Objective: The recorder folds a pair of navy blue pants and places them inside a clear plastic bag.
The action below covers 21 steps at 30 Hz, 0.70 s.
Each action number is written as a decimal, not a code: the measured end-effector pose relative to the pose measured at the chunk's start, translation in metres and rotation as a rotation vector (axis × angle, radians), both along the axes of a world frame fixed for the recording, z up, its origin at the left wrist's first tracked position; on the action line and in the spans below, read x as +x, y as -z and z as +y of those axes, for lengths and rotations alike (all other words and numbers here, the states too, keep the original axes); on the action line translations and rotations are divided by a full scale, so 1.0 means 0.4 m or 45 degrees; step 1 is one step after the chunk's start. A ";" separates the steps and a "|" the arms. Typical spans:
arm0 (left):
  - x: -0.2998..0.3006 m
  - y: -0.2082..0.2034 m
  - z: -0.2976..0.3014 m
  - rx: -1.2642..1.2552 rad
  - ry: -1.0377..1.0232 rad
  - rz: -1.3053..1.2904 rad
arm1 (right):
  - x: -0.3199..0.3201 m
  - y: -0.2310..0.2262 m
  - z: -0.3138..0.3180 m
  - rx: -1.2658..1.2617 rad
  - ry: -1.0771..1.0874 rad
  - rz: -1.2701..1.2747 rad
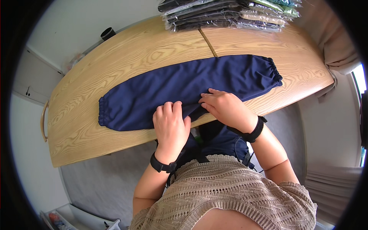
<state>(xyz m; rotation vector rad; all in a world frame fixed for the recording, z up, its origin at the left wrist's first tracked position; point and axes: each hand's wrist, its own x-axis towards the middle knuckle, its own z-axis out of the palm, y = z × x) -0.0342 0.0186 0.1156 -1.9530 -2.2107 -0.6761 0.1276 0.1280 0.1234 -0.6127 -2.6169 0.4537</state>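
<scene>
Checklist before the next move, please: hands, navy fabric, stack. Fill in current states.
1. Long navy fabric piece with gathered ends lying on the light wood-grain table: ok.
2. Left hand on the fabric: ok.
3. Right hand on the fabric: ok.
4. Fabric free of wrinkles: not ok, creases run across it.
5. Fingertips pinching the near edge or just resting: cannot tell.
6. Stack of clear plastic packages apart from the fabric: ok, at the far side.

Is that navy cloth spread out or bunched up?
Spread lengthwise: the cloth lies across the table, gathered ends far apart, though wrinkled.
</scene>
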 end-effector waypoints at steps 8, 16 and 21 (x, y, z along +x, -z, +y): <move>-0.003 -0.026 -0.017 0.087 0.165 -0.077 | 0.019 0.033 -0.060 0.193 0.107 -0.043; -0.017 -0.024 -0.040 0.075 0.341 -0.261 | -0.037 0.073 -0.098 0.135 -0.044 0.193; -0.048 -0.044 -0.087 -0.045 0.415 -0.097 | -0.014 0.082 -0.088 0.168 -0.056 0.185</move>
